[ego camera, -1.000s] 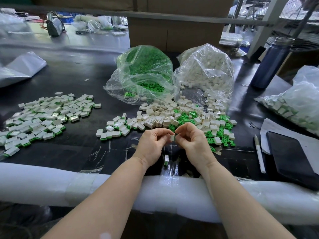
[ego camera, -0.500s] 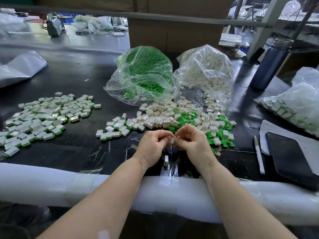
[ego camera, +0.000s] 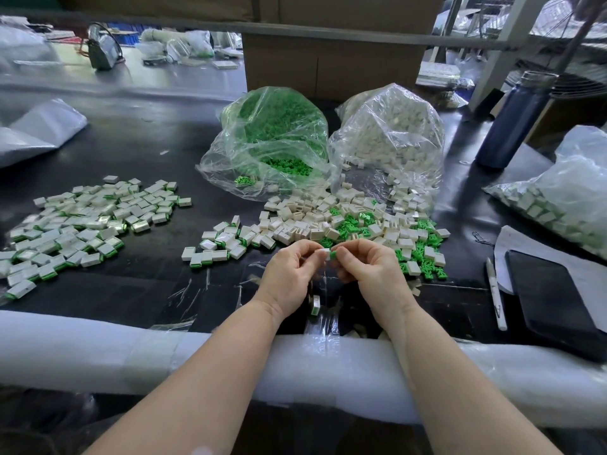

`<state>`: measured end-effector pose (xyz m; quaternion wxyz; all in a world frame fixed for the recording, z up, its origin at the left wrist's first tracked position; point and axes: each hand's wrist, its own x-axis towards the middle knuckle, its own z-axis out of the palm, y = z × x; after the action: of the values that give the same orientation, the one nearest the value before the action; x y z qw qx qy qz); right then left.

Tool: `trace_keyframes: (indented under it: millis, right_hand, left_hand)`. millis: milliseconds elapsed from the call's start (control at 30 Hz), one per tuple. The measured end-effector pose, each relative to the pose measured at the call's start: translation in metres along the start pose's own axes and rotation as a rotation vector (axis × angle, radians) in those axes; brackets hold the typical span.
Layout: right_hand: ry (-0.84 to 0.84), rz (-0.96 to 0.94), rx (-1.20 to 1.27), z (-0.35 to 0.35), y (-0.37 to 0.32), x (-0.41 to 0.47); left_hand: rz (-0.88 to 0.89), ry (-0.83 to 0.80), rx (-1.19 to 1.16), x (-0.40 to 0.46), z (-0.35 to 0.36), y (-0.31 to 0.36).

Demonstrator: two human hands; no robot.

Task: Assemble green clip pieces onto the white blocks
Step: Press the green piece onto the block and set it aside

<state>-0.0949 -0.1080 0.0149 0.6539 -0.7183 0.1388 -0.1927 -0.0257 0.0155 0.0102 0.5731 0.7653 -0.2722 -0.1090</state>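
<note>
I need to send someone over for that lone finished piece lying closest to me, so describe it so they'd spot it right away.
Start at the white foam-wrapped table edge nearest the person and look just beyond it, between the two wrists. There a single assembled piece lies on crinkled clear film. Unlike the heaps further back, it lies alone, white with a green end pointing toward the foam.

Your left hand [ego camera: 290, 274] pinches a white block [ego camera: 324, 252] while your right hand [ego camera: 369, 269] pinches the green clip [ego camera: 332, 255] at its right end, near the loose pile [ego camera: 345, 221] beyond.
</note>
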Motion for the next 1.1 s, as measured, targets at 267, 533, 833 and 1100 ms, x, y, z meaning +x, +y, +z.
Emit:
trace_keyframes:
  millis: [267,533,833,1100]
  right_hand:
    - [0.027,0.015,-0.089,0.0026,-0.0008,-0.0016]
    - [-0.034,0.04,-0.132,0.0016,-0.0017,-0.0029]
    - [0.066,-0.006,-0.065,0.0029,-0.0001,-0.0005]
    - [0.016,0.023,0.039,0.0007,-0.0022,-0.0017]
  left_hand:
    - [-0.045,-0.047,-0.04,-0.0004,-0.002,-0.0007]
    - [-0.054,-0.11,0.035,-0.0009,-0.0038,-0.0028]
    - [0.021,-0.024,0.062,0.0005,0.002,-0.0063]
    - [-0.015,0.005,0.006,0.0017,0.0012,-0.0059]
